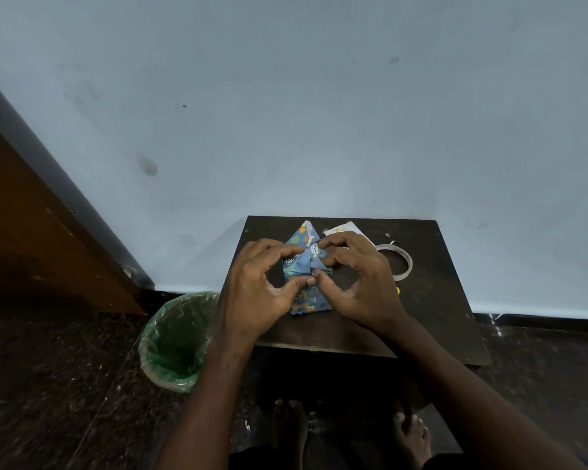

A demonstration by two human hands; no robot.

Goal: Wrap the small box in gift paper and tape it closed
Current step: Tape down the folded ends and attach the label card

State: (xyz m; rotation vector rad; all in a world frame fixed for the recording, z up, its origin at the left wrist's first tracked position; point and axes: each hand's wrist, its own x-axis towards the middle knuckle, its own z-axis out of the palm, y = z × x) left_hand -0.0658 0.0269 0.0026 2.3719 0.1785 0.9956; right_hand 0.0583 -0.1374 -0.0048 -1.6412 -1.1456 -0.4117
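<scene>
Sitting mid-desk, the small box [307,266] is hidden under blue patterned gift paper [306,301], one pointed flap reaching toward the wall, another toward the person. Left hand [262,293] pinches the paper on the box's left side, thumb and forefinger curled in against it. Right hand [357,283] does likewise on the right side; both thumbs meet near the centre fold. Dark wooden desk [438,317] carries the lot. Roll of clear tape [399,262] lies flat just right of the right hand, loose end sticking up. White paper scrap [342,228] behind the right fingers, near the far edge. Small yellow item at the right wrist, too hidden to identify. Green-lined waste bin [175,340] stands on the floor left of the desk. Bare feet visible beneath.
</scene>
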